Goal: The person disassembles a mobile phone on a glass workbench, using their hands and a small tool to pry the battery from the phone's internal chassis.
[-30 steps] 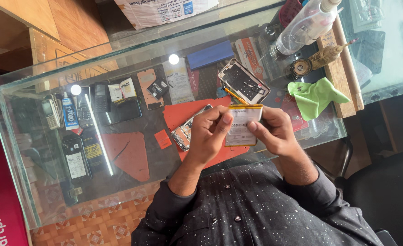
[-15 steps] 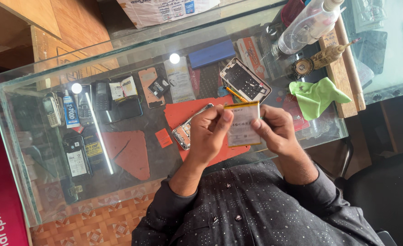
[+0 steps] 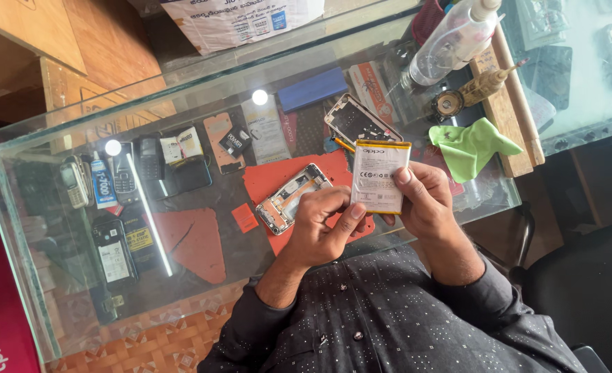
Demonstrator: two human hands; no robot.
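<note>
A flat white phone battery [image 3: 378, 176] with a yellow top edge is held upright over the glass counter [image 3: 202, 276] between both hands. My right hand [image 3: 427, 204] grips its right side, thumb on the face. My left hand [image 3: 323, 228] pinches its lower left edge with thumb and fingers. Just left of my left hand, a stripped phone frame [image 3: 288, 197] lies on a red mat [image 3: 268, 176]. An opened phone body [image 3: 358, 123] lies beyond the battery, with a yellow-handled tool [image 3: 344, 144] beside it.
A green cloth [image 3: 472, 146] lies right of the battery. A clear spray bottle [image 3: 451, 41], a small brush bottle [image 3: 482, 84] and a wooden block [image 3: 506, 117] stand at the far right. Old phones [image 3: 123, 173], a glue tube [image 3: 102, 181] and parts fill the shelf under the glass.
My left hand has slid down and back toward me, uncovering the phone frame on the red mat. The battery stays between both hands, now a little more upright.
</note>
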